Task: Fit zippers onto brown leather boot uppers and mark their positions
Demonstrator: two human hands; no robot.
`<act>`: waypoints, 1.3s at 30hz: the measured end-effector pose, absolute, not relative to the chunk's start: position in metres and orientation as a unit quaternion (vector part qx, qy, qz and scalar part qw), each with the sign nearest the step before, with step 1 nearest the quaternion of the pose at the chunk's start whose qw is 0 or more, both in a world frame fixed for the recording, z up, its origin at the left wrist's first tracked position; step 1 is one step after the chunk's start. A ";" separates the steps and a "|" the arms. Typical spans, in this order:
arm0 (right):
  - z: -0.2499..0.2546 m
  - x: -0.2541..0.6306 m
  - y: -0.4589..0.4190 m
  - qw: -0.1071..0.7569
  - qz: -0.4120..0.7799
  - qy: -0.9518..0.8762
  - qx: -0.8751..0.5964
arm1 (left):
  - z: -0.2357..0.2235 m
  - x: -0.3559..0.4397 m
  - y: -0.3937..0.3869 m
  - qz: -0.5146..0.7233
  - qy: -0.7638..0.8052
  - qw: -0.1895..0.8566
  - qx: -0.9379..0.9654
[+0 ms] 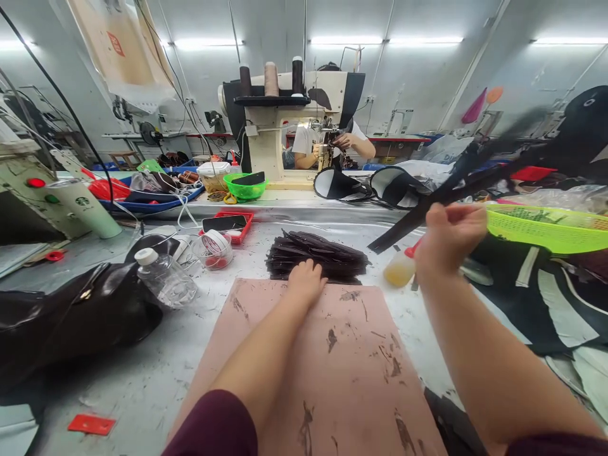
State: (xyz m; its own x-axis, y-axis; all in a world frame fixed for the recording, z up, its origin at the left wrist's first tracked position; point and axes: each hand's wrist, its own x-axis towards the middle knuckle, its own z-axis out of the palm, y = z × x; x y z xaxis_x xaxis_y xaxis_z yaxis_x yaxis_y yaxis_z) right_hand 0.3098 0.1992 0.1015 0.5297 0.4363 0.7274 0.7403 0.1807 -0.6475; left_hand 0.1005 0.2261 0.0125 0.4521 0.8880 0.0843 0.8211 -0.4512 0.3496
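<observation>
A stack of dark brown strips lies at the far edge of a pinkish board marked with dark smears. My left hand rests on the near side of this stack, fingers laid over it. Raised to the right, my right hand is closed around a dark strip. That strip slants from the table by the stack up to the upper right, where its far part splits in two and blurs, so I cannot tell if there is more than one. Beside the right wrist is a small bottle of yellowish liquid.
A clear bottle and a black leather bag lie left. Behind them are a red tray and green bowl. A sewing machine stands ahead, a person's hands at it. A yellow-green basket sits right.
</observation>
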 end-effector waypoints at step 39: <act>-0.030 0.181 -0.052 0.253 -0.036 -0.844 -0.472 | 0.014 -0.057 0.037 0.139 0.576 0.444 0.672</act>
State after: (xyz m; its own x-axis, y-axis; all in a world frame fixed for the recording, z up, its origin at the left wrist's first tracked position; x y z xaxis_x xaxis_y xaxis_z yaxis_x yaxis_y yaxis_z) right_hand 0.1806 -0.0516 -0.0299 -0.4270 0.7778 0.4612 0.8140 0.5527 -0.1786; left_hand -0.0568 0.0367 0.0138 0.2980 0.8977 -0.3245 0.6503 0.0580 0.7575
